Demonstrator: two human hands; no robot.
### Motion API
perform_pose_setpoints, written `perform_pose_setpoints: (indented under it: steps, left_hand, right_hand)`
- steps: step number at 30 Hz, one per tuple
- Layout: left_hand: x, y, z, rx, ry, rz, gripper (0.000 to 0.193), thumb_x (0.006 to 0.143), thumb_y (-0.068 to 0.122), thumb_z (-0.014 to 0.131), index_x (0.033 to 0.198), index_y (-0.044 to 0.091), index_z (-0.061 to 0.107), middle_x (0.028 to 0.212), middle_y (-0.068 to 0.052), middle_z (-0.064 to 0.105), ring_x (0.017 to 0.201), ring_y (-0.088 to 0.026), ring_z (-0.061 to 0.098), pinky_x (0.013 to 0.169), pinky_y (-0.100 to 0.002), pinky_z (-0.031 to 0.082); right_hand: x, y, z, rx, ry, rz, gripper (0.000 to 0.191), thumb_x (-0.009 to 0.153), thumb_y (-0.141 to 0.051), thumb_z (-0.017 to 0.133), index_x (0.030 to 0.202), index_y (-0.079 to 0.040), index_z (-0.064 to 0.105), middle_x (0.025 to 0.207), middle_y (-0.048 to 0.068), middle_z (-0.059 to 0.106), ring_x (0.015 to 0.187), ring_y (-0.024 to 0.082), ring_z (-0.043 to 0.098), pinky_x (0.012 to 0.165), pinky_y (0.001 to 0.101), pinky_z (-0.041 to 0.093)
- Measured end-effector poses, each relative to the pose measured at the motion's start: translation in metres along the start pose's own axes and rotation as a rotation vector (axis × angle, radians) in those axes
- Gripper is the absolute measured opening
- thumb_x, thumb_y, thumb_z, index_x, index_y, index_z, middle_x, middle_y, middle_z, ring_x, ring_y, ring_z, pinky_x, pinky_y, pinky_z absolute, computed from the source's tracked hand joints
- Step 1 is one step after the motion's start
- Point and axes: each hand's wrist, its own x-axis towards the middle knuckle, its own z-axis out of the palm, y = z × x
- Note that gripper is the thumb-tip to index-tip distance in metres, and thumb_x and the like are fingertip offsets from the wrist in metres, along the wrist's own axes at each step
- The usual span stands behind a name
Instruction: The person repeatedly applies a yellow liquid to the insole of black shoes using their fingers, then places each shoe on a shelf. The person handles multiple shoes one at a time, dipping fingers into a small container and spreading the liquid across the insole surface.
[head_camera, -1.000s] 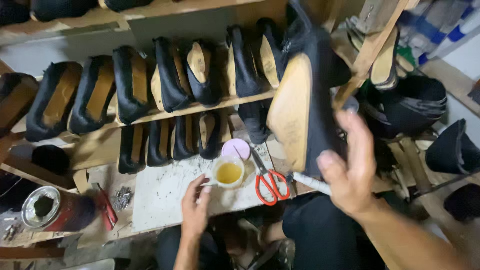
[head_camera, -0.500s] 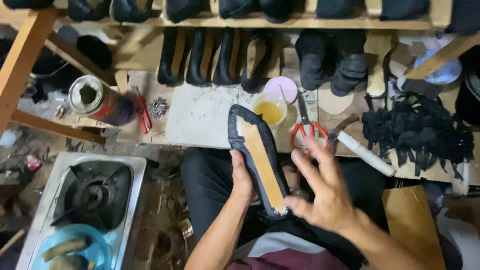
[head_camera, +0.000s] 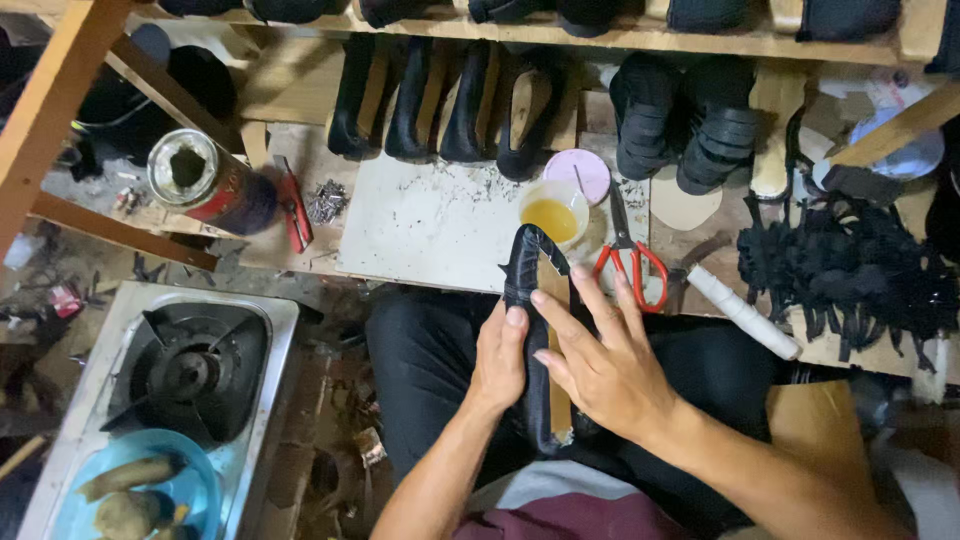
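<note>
1. Left hand (head_camera: 500, 360) grips the shoe's (head_camera: 540, 340) left edge, fingers curled round it.
2. Right hand (head_camera: 600, 365) lies spread flat on the sole.
3. Shoe rests on the lap, toe toward twelve o'clock.
4. Glue cup (head_camera: 554, 215) at twelve, scissors (head_camera: 630, 262) at one.

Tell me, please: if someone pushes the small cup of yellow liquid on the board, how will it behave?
The cup would probably slide easily, since it looks like thin, light plastic on a smooth white board. It has no lid on, so the liquid may spill. The red-handled scissors lie close on its right and could block it.
</note>
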Motion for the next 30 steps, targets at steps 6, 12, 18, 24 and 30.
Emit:
perform_pose_setpoints:
  steps: [6,12,18,24,30]
  left_hand:
    - [0.002,-0.027,-0.026,-0.521,0.130,-0.343,0.069,0.104,0.057,0.034,0.130,-0.001,0.062,0.114,-0.013,0.072,0.099,-0.022,0.069,0.089,-0.038,0.055]
    - [-0.009,-0.027,-0.054,-0.465,0.123,-0.368,0.073,0.103,0.059,0.034,0.136,-0.001,0.059,0.120,-0.012,0.071,0.103,-0.021,0.069,0.093,-0.037,0.054]
    - [-0.018,-0.015,-0.053,-0.402,0.015,-0.138,0.089,0.097,0.070,0.043,0.153,0.001,0.039,0.139,-0.011,0.059,0.123,-0.020,0.059,0.107,-0.036,0.047]
    - [-0.016,-0.004,-0.058,-0.261,-0.019,-0.056,0.105,0.091,0.081,0.046,0.154,-0.003,0.039,0.140,-0.012,0.059,0.126,-0.020,0.057,0.110,-0.036,0.044]
    - [-0.009,0.001,-0.057,-0.188,-0.080,0.020,0.108,0.090,0.082,0.050,0.153,-0.006,0.039,0.141,-0.015,0.059,0.130,-0.021,0.056,0.113,-0.036,0.042]
  right_hand:
    - [-0.009,0.031,-0.004,0.425,-0.070,0.163,0.034,0.078,-0.032,0.082,0.097,-0.004,0.075,0.139,0.015,0.060,0.134,0.039,0.054,0.111,0.0537,0.043]
    - [0.033,0.100,0.045,0.279,-0.062,0.353,0.051,0.079,-0.043,0.079,0.111,-0.003,0.076,0.155,0.021,0.046,0.139,0.039,0.045,0.114,0.0511,0.036]
    - [0.081,0.122,0.068,0.039,-0.474,0.317,0.071,0.070,-0.066,0.075,0.108,-0.006,0.079,0.165,0.016,0.020,0.150,0.043,0.006,0.110,0.0726,0.008]
    - [0.075,0.128,0.060,0.084,-0.388,0.292,0.063,0.074,-0.064,0.074,0.101,-0.008,0.082,0.165,0.013,0.026,0.153,0.040,0.010,0.115,0.0672,0.009]
    - [0.052,0.119,0.034,0.500,-0.177,0.375,0.040,0.092,-0.041,0.068,0.078,-0.004,0.074,0.151,0.012,0.058,0.148,0.029,0.047,0.125,0.0506,0.035]
